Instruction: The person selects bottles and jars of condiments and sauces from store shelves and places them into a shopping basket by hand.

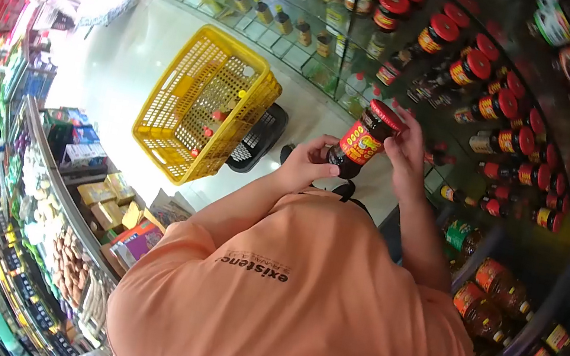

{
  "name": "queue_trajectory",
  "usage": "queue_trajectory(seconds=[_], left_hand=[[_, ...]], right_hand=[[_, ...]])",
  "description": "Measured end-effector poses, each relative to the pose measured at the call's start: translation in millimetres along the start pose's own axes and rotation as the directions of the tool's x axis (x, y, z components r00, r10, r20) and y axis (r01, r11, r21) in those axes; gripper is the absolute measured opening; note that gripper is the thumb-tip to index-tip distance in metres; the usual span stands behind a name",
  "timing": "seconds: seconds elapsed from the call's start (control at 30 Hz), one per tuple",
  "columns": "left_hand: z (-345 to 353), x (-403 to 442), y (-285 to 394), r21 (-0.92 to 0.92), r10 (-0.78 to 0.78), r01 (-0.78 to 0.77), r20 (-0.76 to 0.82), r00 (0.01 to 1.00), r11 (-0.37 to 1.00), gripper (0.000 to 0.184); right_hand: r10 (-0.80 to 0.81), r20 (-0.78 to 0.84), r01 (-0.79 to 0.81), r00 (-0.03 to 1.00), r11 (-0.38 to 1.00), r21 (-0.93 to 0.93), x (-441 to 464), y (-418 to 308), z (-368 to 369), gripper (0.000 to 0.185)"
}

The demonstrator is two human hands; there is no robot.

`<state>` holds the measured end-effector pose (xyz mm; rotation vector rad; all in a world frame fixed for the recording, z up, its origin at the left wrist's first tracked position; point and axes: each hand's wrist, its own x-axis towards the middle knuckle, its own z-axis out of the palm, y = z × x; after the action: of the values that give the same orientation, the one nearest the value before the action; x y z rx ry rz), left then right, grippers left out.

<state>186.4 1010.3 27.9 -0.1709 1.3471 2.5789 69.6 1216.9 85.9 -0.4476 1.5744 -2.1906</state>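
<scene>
A dark glass jar [364, 143] with a red lid and a red and yellow label is held tilted in front of the chest. My left hand [308, 162] grips its lower end, with the thumb across the glass near the base. At the upper end, my right hand [405, 147] has its fingers around the lid, partly hidden behind the jar. The label faces up toward the camera between the two hands.
A yellow basket [193, 117] on a black base [259, 139] stands ahead on the left, with small red-topped items inside. Shelves of red-lidded jars [497, 106] rise at the right, above large oil bottles [478, 307]. Produce bins [71, 259] line the left.
</scene>
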Motion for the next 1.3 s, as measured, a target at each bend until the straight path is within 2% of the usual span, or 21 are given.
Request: queue_trajectory(seconds=[0.17, 0.27, 0.47, 0.53, 0.67, 0.7, 0.73, 0.77, 0.8, 0.83, 0.9, 0.93, 0.97, 1.03, 1.07, 1.1, 1.17, 1.23, 1.3], left_hand=[[-35.7, -8.8, 36.8, -0.009, 0.082, -0.082, -0.022, 0.996, 0.997, 0.059], [-54.9, -11.8, 55.2, 0.037, 0.101, -0.101, -0.015, 0.995, 0.994, 0.062], [-101.3, -17.6, 84.1, 0.066, 0.095, -0.094, -0.011, 0.995, 0.993, 0.066], [-111.5, -17.9, 92.0, -0.014, 0.11, -0.11, -0.005, 0.994, 0.994, 0.066], [-142.2, -17.3, 112.7, -0.023, 0.151, -0.151, -0.002, 0.989, 0.988, 0.065], [-149.5, -19.6, 141.5, 0.365, 0.062, -0.08, 0.061, 0.996, 0.928, 0.068], [-160.0, -21.2, 161.5, 0.698, -0.048, -0.023, 0.082, 0.996, 0.715, 0.071], [-173.0, -21.6, 169.0, 0.774, 0.018, -0.103, 0.117, 0.993, 0.624, 0.071], [-188.2, -21.0, 177.6, 0.809, 0.103, -0.122, 0.076, 0.992, 0.575, 0.071], [-201.7, -22.1, 186.0, 0.843, 0.19, -0.134, 0.038, 0.981, 0.521, 0.071], [-208.0, -30.4, 216.6, 0.554, 0.227, -0.143, -0.084, 0.97, 0.82, 0.066], [-208.2, -36.0, 237.5, 0.633, 0.172, -0.1, -0.053, 0.984, 0.767, 0.065], [-208.0, -39.3, 250.3, 0.631, 0.171, -0.092, -0.066, 0.983, 0.77, 0.065], [-213.2, -43.0, 265.4, 0.916, 0.214, -0.086, 0.0, 0.977, 0.392, 0.064], [-221.5, -44.7, 268.1, 0.941, 0.314, -0.161, 0.062, 0.947, 0.299, 0.06], [-227.4, -52.7, 270.9, 0.941, 0.316, -0.15, 0.049, 0.948, 0.304, 0.06], [-237.8, -69.8, 282.3, 0.866, 0.232, 0.063, -0.203, 0.951, 0.497, 0.051], [-267.8, -85.0, 272.2, 0.828, 0.236, 0.116, -0.287, 0.929, 0.549, 0.056], [-303.1, -106.5, 260.1, 0.735, 0.283, 0.185, -0.462, 0.841, 0.652, 0.058]], right_hand=[[0.036, 0.151, -0.047, 0.988, 0.996, 0.072, 23.6, 19.2, 45.3, 0.062], [0.191, 0.197, -0.212, 0.961, 0.973, 0.091, 31.7, 32.0, 67.2, 0.055], [0.19, 0.253, -0.225, 0.949, 0.968, 0.114, 66.3, 50.1, 107.0, 0.066], [0.205, 0.251, -0.237, 0.946, 0.965, 0.107, 77.5, 57.0, 120.2, 0.068], [0.202, 0.243, -0.234, 0.949, 0.966, 0.112, 95.4, 68.5, 145.7, 0.069], [0.206, 0.251, -0.24, 0.946, 0.964, 0.112, 99.9, 70.5, 152.7, 0.069], [0.203, 0.248, -0.217, 0.947, 0.976, 0.032, 104.3, 71.6, 160.1, 0.069], [0.2, 0.246, -0.194, 0.949, 0.98, -0.047, 108.3, 74.3, 166.9, 0.069], [0.198, 0.245, -0.158, 0.949, 0.972, -0.175, 111.3, 79.3, 172.8, 0.067], [0.206, 0.256, -0.165, 0.944, 0.971, -0.172, 115.3, 83.4, 181.3, 0.067], [0.197, 0.267, -0.041, 0.943, 0.869, -0.494, 124.3, 91.5, 201.3, 0.067], [0.248, 0.237, -0.103, 0.939, 0.863, -0.494, 126.9, 97.0, 212.9, 0.07], [0.257, 0.245, -0.108, 0.935, 0.864, -0.492, 130.9, 101.8, 223.9, 0.07], [0.173, 0.351, 0.155, 0.92, 0.664, -0.732, 143.0, 111.5, 244.7, 0.075], [0.213, 0.348, 0.132, 0.913, 0.651, -0.747, 147.6, 117.4, 255.1, 0.076], [0.222, 0.356, 0.132, 0.908, 0.654, -0.745, 151.7, 120.8, 265.2, 0.076], [0.196, 0.45, 0.224, 0.871, 0.657, -0.72, 163.1, 125.6, 282.6, 0.075], [0.164, 0.503, 0.278, 0.849, 0.67, -0.688, 172.2, 136.9, 294.4, 0.075], [0.106, 0.524, 0.354, 0.845, 0.623, -0.698, 179.6, 130.8, 312.3, 0.072]])
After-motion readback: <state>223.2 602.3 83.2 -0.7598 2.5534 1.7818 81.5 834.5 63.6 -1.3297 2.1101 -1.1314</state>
